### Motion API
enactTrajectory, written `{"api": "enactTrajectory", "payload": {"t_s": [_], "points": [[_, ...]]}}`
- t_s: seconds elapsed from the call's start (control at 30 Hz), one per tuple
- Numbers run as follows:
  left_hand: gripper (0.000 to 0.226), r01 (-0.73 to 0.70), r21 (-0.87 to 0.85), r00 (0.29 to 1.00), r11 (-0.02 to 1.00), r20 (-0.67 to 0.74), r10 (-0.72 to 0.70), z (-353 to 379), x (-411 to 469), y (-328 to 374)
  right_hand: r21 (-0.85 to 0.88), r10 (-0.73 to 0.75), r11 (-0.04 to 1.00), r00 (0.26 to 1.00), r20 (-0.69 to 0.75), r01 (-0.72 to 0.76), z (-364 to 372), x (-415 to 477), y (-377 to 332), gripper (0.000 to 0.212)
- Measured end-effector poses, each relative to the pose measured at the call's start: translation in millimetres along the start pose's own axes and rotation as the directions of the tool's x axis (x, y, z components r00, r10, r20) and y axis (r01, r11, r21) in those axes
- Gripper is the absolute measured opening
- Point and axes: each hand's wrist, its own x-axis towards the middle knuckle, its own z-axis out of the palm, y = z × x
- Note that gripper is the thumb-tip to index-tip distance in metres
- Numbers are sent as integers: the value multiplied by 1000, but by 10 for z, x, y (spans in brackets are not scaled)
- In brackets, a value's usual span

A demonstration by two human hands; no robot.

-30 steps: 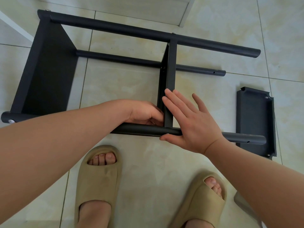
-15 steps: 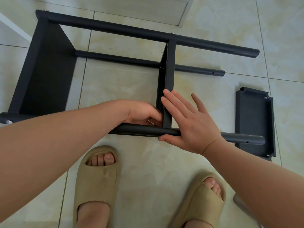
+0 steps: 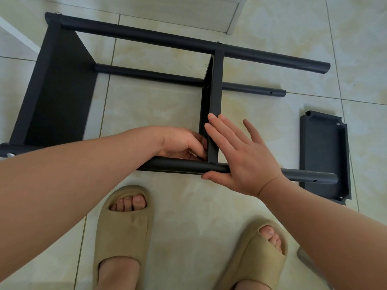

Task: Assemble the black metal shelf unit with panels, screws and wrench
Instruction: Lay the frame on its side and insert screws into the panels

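- Because the shelf [image 3: 167, 39] lies on its side on the floor [image 3: 157, 114], I can reach from above the joint where the middle panel [image 3: 214, 97] meets the near pole [image 3: 178, 165].
- My right grip [image 3: 240, 160] is apart. The fingers are straight and flat against the edge of the middle panel, and the thumb lies along the near pole. I judge that I press here to keep the panel square to the pole and the holes in line.
- My left grip [image 3: 182, 143] reaches inside the frame to that same corner, with the fingers curled. Something thin and dark shows at the fingertips, but I cannot tell if it is a screw, the wrench or only shadow. So I cannot tell whether this grip is clamped on anything.
- The end panel [image 3: 60, 97] is already fixed at the left, and a screw [image 3: 10, 155] shows at the pole end there.
- The spare panel [image 3: 320, 155] lies flat on the floor at the right, partly under the free end of the near pole. A hole [image 3: 314, 181] in the pole is open there, so I judge this panel goes on next.
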Motion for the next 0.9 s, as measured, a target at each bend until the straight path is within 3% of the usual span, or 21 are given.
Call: {"api": "enactTrajectory", "payload": {"t_s": [0.17, 0.37, 0.47, 0.57, 0.77, 0.9], "points": [[16, 32, 199, 998, 979, -64, -20, 19, 10, -5, 0, 1, 1000, 1000, 0, -1, 2, -1, 0, 98], [36, 5, 53, 1000, 999, -25, -3, -18, 43, -45, 4, 4, 1000, 1000, 0, -4, 2, -2, -3, 98], [30, 8, -21, 1000, 1000, 2, -8, -20, 30, -29, 10, 5, 1000, 1000, 0, -5, 0, -2, -3, 98], [9, 59, 44, 998, 997, 21, -60, -16, 15, -16, 14, 4, 1000, 1000, -2, -4, 0, -2, -5, 97], [15, 23, 175, 996, 984, -86, -8, 8, 18, -19, 13, 5, 1000, 1000, -8, -5, 6, -3, -3, 98], [19, 4, 87, 999, 996, -36, -1, -11, 18, -34, 12, 4, 1000, 1000, -11, -4, 4, -2, -4, 97]]}}
